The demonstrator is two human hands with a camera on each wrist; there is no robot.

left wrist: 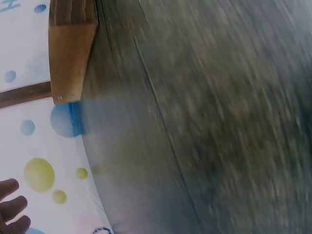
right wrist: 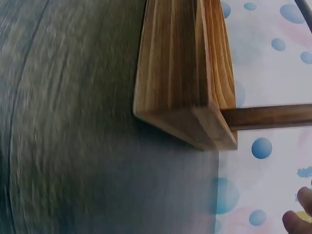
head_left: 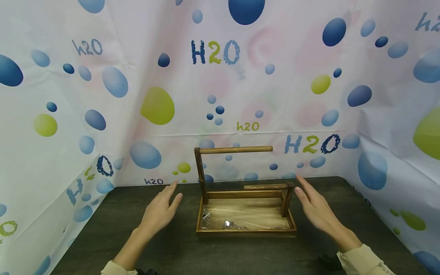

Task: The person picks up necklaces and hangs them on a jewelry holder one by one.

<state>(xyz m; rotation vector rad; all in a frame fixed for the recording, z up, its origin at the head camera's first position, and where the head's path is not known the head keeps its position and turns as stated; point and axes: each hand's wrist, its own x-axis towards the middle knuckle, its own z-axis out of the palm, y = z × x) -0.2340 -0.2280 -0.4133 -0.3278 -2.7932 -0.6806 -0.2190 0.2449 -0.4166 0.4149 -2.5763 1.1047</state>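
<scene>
In the head view a wooden jewelry stand [head_left: 247, 233] rests on the dark table, with a shallow tray and two posts carrying horizontal bars. The taller bar [head_left: 237, 149] reaches right from the left post; a shorter bar [head_left: 264, 187] points left from the right post. Silvery chain jewelry [head_left: 228, 225] lies along the tray's front and left corner. My left hand [head_left: 159, 210] hovers left of the stand, fingers extended, touching nothing. My right hand [head_left: 317, 210] is held just right of it, likewise with straight fingers and apart from the wood. Only fingertips show in both wrist views.
The dark wood-grain table [head_left: 172, 252] extends around the stand. A white sheet [head_left: 220, 84] printed with blue and green drops and H2O lettering hangs behind and at both sides. Cream sleeves [head_left: 364, 261] cover the forearms.
</scene>
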